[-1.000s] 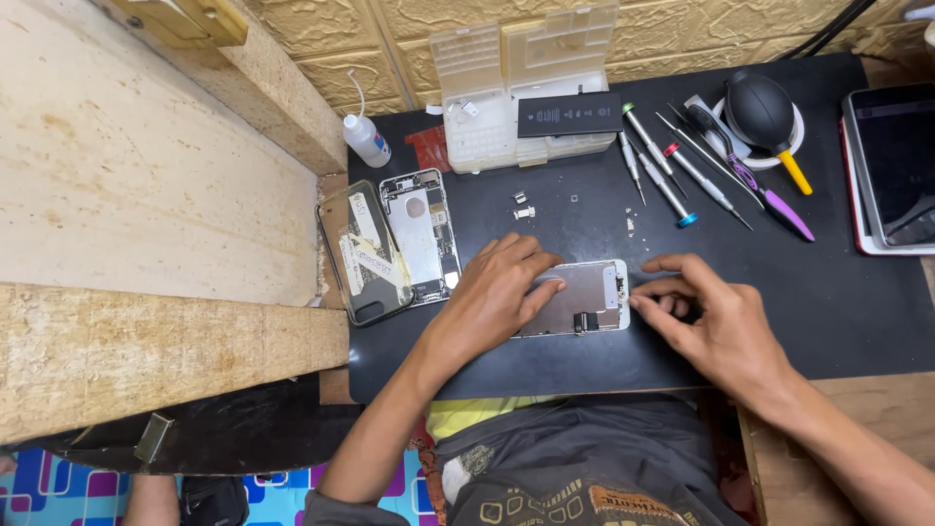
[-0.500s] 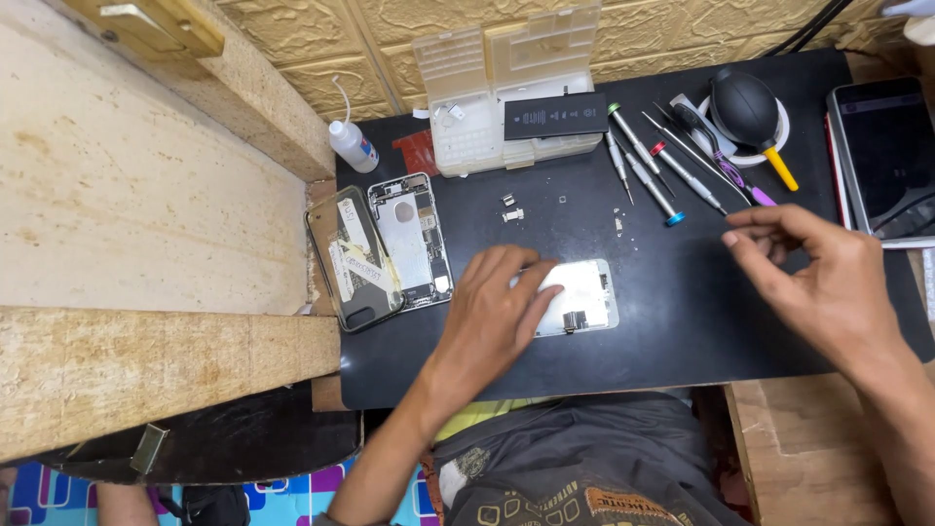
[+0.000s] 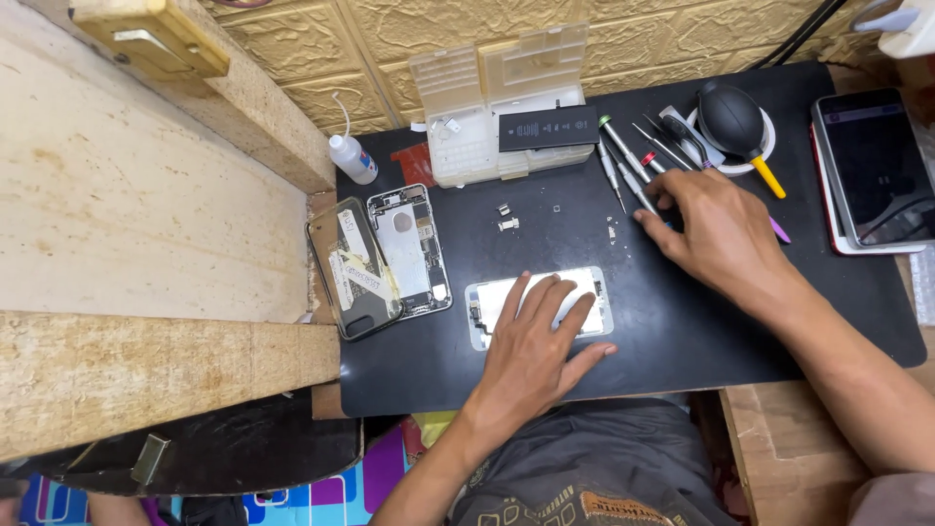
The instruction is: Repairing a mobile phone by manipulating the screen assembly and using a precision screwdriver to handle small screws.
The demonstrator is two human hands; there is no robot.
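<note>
Right hand [image 3: 716,234] at screwdrivers [image 3: 623,175]; mat edge [image 3: 906,341] near.

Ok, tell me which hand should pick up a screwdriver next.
Right. The right hand already has its fingertips at the row of screwdrivers on the black mat, while the left hand lies flat on the white phone screen panel, pinning it down.

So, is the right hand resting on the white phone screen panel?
No, the right hand is at the screwdrivers; the left hand lies flat on the panel.
</note>
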